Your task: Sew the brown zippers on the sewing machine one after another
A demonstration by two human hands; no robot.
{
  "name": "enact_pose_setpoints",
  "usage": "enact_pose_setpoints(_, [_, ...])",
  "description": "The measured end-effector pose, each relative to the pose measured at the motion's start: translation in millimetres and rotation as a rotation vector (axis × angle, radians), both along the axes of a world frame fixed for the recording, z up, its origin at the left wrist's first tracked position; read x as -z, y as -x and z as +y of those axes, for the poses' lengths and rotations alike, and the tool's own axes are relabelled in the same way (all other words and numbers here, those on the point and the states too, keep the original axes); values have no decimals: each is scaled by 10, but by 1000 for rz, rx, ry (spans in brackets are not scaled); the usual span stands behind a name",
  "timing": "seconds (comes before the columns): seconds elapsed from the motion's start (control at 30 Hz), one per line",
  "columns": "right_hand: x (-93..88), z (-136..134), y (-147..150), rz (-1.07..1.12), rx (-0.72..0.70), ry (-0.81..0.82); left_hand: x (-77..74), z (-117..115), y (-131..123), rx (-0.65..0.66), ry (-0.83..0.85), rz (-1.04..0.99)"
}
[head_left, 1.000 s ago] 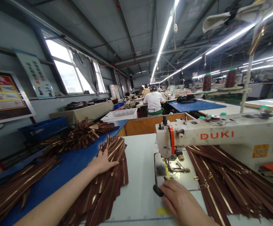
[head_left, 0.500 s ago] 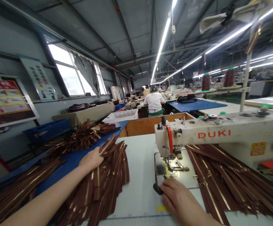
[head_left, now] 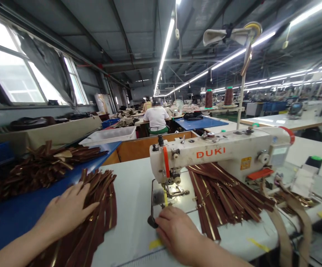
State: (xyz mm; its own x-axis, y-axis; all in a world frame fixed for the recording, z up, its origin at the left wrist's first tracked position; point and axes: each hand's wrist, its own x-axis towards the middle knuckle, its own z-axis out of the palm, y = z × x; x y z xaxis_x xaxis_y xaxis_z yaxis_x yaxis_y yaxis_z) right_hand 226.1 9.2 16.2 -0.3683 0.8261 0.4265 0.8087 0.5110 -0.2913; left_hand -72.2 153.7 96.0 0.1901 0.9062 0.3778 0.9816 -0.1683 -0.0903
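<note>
Zipper stack (head_left: 101,207) sits at the left edge of the white sewing table (head_left: 133,185), running down toward its front left corner, right where the blue side table (head_left: 13,218) butts up against it. The person's left hand (head_left: 66,211) lies flat on top of the brown tapes, fingers spread and open, pressing more than gripping, nothing pinched yet. The right hand (head_left: 177,231) is parked palm down near the table's front edge, just in front of the needle plate of the DUKI sewing machine (head_left: 219,152), fingers loosely curled; honestly can't tell if anything is under them. Nothing is under the presser foot (head_left: 174,191) as far as I can see, so my read is this is the fetch-a-piece step, between seams. Getting going would call for peeling one single zipper off that fan without dragging its neighbours along, then lining its end up at the foot. Another heap of zippers (head_left: 224,196) lies behind the needle under the machine arm, toward the back right, and a messier pile (head_left: 38,167) sits on the blue table's far end.
</note>
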Motion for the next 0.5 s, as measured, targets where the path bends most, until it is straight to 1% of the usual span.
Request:
enact_pose_setpoints(0.07, [-76,-58,-65,-65,36,-16,102,-181,-277,139,5,91])
enact_pose_setpoints(0.13, [-180,-129,-218,-108,121,-2,259,-406,-553,276,87,93])
enact_pose_setpoints(0.2, [-276,-184,-443,-119,271,42,464,-621,-781,395,180,48])
enact_pose_setpoints(0.27, [-332,-201,-684,-126,450,103,688,-775,-945,496,233,-22])
enact_pose_setpoints(0.33, [-342,-180,-870,-132,549,197,887,-843,-1050,523,258,-105])
enact_pose_setpoints(0.4, [-326,-134,-965,-112,579,266,1022,-847,-1101,514,261,-185])
enact_pose_setpoints(0.43, [-317,-107,-983,-98,583,284,1060,-838,-1109,510,263,-219])
enact_pose_setpoints(0.5, [-308,-54,-991,-69,593,297,1087,-822,-1098,514,272,-277])
